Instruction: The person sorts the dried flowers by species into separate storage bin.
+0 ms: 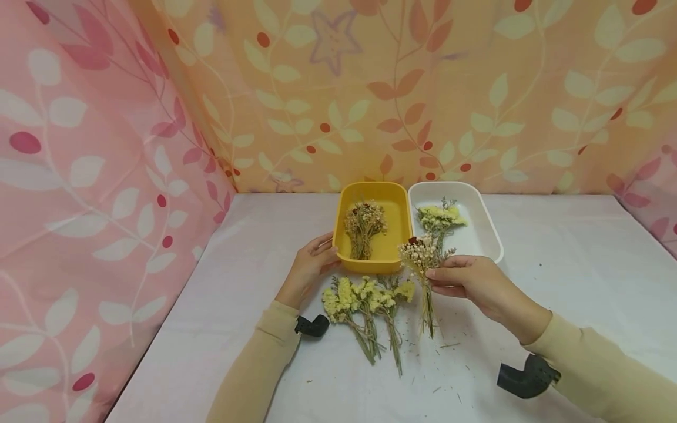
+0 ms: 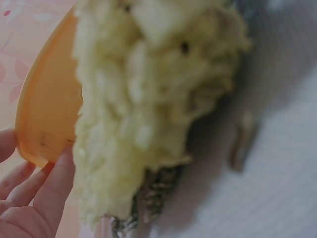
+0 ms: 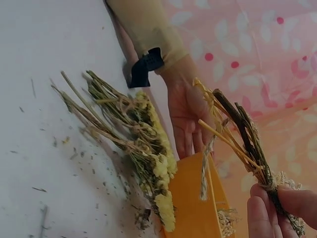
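Observation:
My right hand (image 1: pixel 476 282) pinches a small dried-flower bunch (image 1: pixel 422 257) by its tied stems, between thumb and fingers. Cream blossoms and a dark red flower top this bunch, and its stems hang over the table near the front of the trays. At the left side of the yellow tray (image 1: pixel 372 267), my left hand (image 1: pixel 308 267) rests with fairly straight fingers (image 2: pixel 55 186) against the outer wall. Dried bunches (image 1: pixel 365 226) with brownish heads lie inside that tray. Several yellow-flowered bunches (image 1: pixel 365 296) lie on the table between my hands, stems toward me.
A white tray (image 1: pixel 483 229) stands against the yellow one on the right, with a yellow-flowered bunch (image 1: pixel 441 217) in it. Stem bits (image 1: pixel 449 345) are scattered over the white-covered table (image 1: pixel 555 282). Patterned curtains (image 1: pixel 396 88) hang behind and at the sides.

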Available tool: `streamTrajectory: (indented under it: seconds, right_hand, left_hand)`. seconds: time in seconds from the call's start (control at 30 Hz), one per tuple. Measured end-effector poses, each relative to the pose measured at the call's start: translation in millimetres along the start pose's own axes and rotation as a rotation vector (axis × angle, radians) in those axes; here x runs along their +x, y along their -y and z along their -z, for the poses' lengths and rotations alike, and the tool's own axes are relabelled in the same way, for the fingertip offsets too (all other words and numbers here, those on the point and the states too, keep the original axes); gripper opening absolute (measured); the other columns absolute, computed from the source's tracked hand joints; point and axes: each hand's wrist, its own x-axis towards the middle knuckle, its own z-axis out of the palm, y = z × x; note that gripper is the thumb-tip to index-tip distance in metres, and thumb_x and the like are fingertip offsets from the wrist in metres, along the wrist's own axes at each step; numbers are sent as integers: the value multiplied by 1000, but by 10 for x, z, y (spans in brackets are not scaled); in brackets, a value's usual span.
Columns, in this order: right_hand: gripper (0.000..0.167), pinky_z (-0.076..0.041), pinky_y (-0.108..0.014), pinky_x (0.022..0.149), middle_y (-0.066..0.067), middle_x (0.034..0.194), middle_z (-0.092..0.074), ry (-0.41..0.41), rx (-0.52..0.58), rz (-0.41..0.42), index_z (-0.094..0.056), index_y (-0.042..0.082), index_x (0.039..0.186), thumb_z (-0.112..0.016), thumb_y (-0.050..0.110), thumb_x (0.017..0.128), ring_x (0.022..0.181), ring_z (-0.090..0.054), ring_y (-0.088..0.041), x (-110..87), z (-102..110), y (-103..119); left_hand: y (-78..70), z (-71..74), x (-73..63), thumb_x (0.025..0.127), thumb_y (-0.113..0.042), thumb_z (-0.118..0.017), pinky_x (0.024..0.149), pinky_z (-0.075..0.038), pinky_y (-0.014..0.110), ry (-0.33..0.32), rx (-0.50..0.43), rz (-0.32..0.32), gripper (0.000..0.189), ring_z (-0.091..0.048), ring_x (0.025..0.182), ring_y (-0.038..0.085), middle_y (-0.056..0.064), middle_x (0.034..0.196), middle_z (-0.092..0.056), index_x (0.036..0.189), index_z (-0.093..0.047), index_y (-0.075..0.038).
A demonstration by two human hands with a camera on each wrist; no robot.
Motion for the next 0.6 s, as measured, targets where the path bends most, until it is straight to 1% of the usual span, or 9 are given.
streamTrajectory:
  seconds: [0.07, 0.17, 0.33, 0.4, 0.47, 0.53, 0.6]
  right_hand:
    - [5, -63, -26, 82, 5, 87, -75, 3, 24, 0, -74, 9, 89, -71, 11, 92, 83, -75, -8, 59, 1, 39]
    - [7, -63, -25, 81, 5, 85, -75, 0, 32, 11, -74, 12, 86, -71, 10, 92, 81, -74, -7, 143, -6, 100]
    - [7, -63, -24, 80, 5, 84, -75, -9, 46, 4, -75, 14, 86, -71, 11, 92, 80, -74, -6, 262, -30, 204]
    - [5, -63, -24, 80, 5, 85, -75, -8, 55, -1, -74, 12, 87, -71, 11, 92, 80, -74, -7, 305, -42, 235]
    - [3, -63, -24, 81, 5, 86, -75, -11, 40, 7, -74, 10, 91, -72, 12, 91, 81, -74, -7, 349, -59, 256]
    - [8, -63, -25, 83, 5, 87, -75, -17, 20, 16, -73, 6, 95, -73, 13, 91, 82, -74, -7, 399, -78, 272]
    - [16, -62, -26, 85, 6, 88, -74, -25, -8, 26, -71, 2, 102, -73, 14, 91, 83, -74, -6, 452, -98, 287]
  left_hand:
    - [-6, -3, -3, 100, -8, -59, 101, -56, 41, -5, 2, 4, 50, -56, 130, 38, 17, 151, -49, 149, -46, -8]
    - [-12, -7, -7, 100, -9, -59, 102, -56, 42, -8, 5, 6, 49, -55, 131, 36, 16, 151, -49, 148, -47, -9]
    - [-9, -4, -11, 100, -10, -59, 104, -54, 44, -1, 5, 0, 49, -55, 132, 36, 16, 151, -49, 148, -47, -8]
    - [-6, -5, -11, 100, -10, -59, 104, -54, 44, 2, 2, -3, 50, -55, 132, 36, 16, 151, -49, 148, -47, -8]
    - [-5, -6, -11, 100, -10, -59, 103, -55, 44, 1, 1, -6, 50, -55, 132, 37, 17, 151, -49, 148, -47, -8]
    - [-4, -6, -12, 100, -9, -60, 103, -55, 43, -1, 1, -8, 50, -55, 132, 37, 17, 151, -49, 148, -47, -8]
    - [2, -3, -8, 100, -9, -60, 103, -55, 43, -1, 1, -10, 50, -55, 132, 37, 17, 150, -49, 148, -47, -8]
